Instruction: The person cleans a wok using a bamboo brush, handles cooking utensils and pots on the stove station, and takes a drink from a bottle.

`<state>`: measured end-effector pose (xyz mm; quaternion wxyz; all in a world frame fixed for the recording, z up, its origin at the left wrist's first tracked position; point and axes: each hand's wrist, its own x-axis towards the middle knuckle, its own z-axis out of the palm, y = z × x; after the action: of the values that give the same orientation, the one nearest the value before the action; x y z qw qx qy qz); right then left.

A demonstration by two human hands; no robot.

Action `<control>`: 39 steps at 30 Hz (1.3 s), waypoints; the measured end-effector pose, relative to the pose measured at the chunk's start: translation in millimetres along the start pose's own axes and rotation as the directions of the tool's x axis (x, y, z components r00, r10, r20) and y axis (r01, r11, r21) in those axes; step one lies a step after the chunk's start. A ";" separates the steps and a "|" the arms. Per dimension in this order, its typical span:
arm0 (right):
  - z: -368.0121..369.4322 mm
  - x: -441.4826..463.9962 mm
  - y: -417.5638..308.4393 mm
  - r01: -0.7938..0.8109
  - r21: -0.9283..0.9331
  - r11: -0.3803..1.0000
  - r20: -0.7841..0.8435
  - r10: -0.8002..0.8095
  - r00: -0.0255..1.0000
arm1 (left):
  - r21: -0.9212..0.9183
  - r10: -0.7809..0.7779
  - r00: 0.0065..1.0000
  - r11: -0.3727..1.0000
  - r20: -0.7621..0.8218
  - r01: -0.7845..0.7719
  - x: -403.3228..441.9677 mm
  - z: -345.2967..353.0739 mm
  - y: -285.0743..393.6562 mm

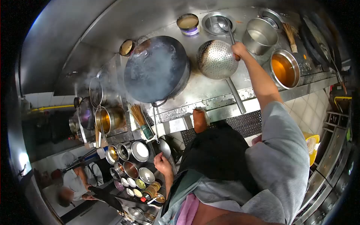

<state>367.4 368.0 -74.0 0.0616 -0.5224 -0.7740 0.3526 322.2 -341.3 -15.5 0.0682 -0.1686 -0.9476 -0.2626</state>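
Observation:
My right hand [240, 50] is closed around the wooden end of a ladle [230, 33]. The ladle's bowl lies in a wide metal basin [207, 25] at the back of the counter. Just below that hand is a perforated strainer [217, 60], its metal handle pointing toward me. My left hand [162, 164] hangs low beside my apron, fingers loosely bent, with nothing visible in it. A metal bowl-shaped utensil [164, 148] is close above it. Left of the strainer sits a large dark wok [155, 69] with steam rising from it.
A tall pot [260, 36] and a pot of orange liquid [285, 69] stand at right. Bamboo brushes [139, 116] lie at the counter's left front. Several seasoning containers [131, 169] fill the lower left. Another person [75, 183] holds a dark pan there.

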 end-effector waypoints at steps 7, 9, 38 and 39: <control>4.5 33.9 -16.8 -0.477 0.747 0.463 0.492 0.096 0.865 | -0.065 -0.084 0.996 0.994 0.001 0.084 -5.3 4.7 7.8; -7.9 28.0 -23.9 -0.546 0.793 -0.270 0.564 -0.013 0.826 | -0.108 -0.111 0.994 0.988 0.000 0.110 -3.2 7.6 9.2; -12.7 -419.6 -186.0 -0.696 0.716 -0.053 0.648 -0.322 0.690 | -0.595 0.311 0.950 0.770 0.034 -0.231 124.2 9.5 -28.6; -5.1 -422.3 -186.8 -0.701 0.712 -0.044 0.655 -0.320 0.685 | -0.590 0.285 0.958 0.779 0.029 -0.214 122.4 7.0 -38.6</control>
<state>415.4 -27.8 159.0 0.0665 -0.2615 -0.1452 0.9519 193.9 -334.1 -13.2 -0.0078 -0.3204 -0.7935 -0.5173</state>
